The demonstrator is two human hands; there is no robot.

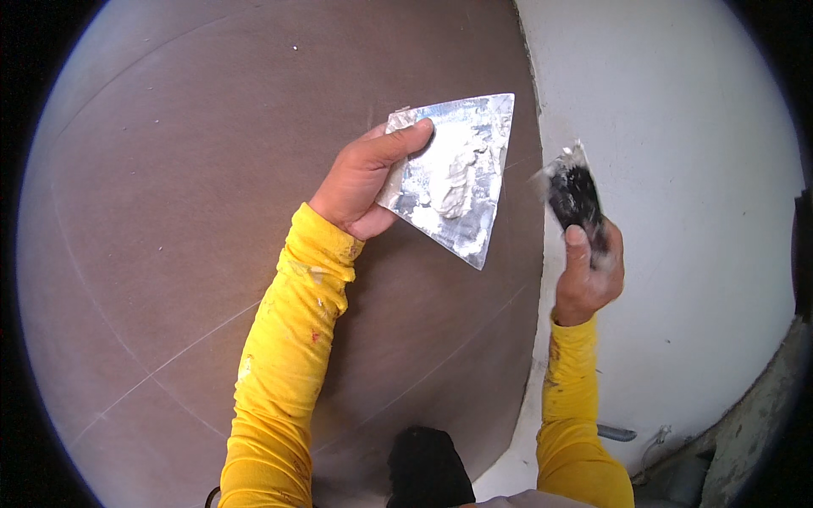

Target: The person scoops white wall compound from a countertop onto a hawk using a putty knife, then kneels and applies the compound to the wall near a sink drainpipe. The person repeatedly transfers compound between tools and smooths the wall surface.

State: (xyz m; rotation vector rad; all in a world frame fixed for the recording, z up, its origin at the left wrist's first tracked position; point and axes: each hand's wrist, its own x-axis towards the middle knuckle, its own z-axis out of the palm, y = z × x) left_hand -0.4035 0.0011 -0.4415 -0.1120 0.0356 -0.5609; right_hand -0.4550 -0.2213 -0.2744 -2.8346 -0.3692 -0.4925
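My left hand point(364, 173) is closed around the narrow end of a wide metal putty knife point(487, 140), thumb on top of its flat blade. White putty point(457, 182) lies in a lump in the middle of that blade, with thinner smears around it. To the right, my right hand point(590, 275) grips a smaller, dark putty knife point(576, 193), which points upward. White residue shows at its tip, and motion blurs it. The two tools are apart, the smaller one in front of the white wall.
A brown tiled floor point(186, 245) with pale joint lines spreads across the left and middle. The white wall point(677, 212) rises along the right side. A dark rod-like thing point(616, 433) is at lower right, and a black-clad leg or foot point(429, 470) at bottom centre.
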